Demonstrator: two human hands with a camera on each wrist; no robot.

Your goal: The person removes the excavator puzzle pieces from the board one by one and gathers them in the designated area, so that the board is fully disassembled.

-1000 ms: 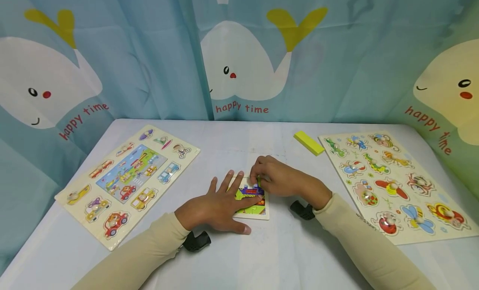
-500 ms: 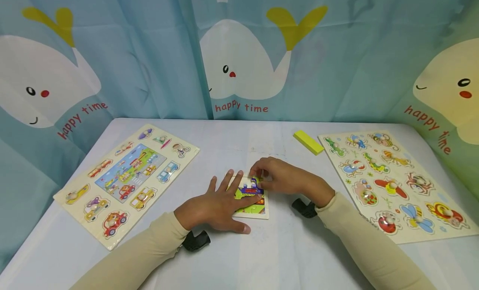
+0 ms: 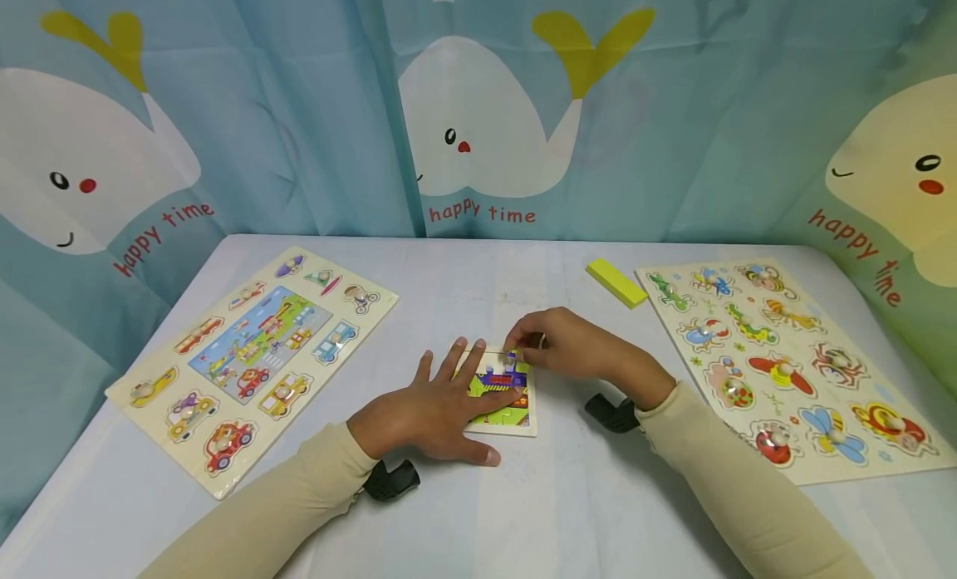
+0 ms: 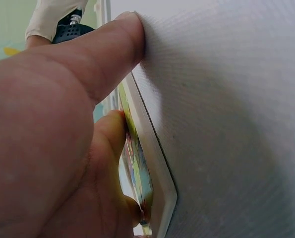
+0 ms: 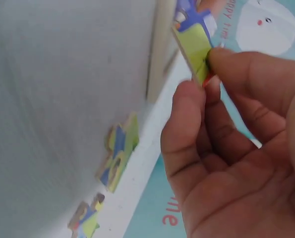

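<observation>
A small jigsaw puzzle board point(image 3: 516, 432) with a purple train picture lies at the middle of the table. My left hand point(image 3: 429, 413) spreads its straight fingers over the board's left part, hiding some of the picture. In the left wrist view, the thumb point(image 4: 122, 39) lies beyond the board's pale edge point(image 4: 159, 198). At the board's far right corner, my right hand point(image 3: 579, 346) pinches a puzzle piece point(image 5: 194, 44), lime green and purple, between thumb and forefinger. The right wrist view shows that piece tilted at the fingertips.
Two loose puzzle pieces, one nearer point(image 5: 120, 153) and one lower point(image 5: 87, 218), show in the right wrist view. A vehicle peg board point(image 3: 262, 346) lies left, an insect peg board point(image 3: 785, 380) right. A yellow block point(image 3: 616, 283) sits near the insect board. A curtain point(image 3: 314, 130) hangs behind.
My right hand has shifted slightly to the right, with its wrist moving toward the insect board. More of the picture's upper right shows. The left hand stays in place.
</observation>
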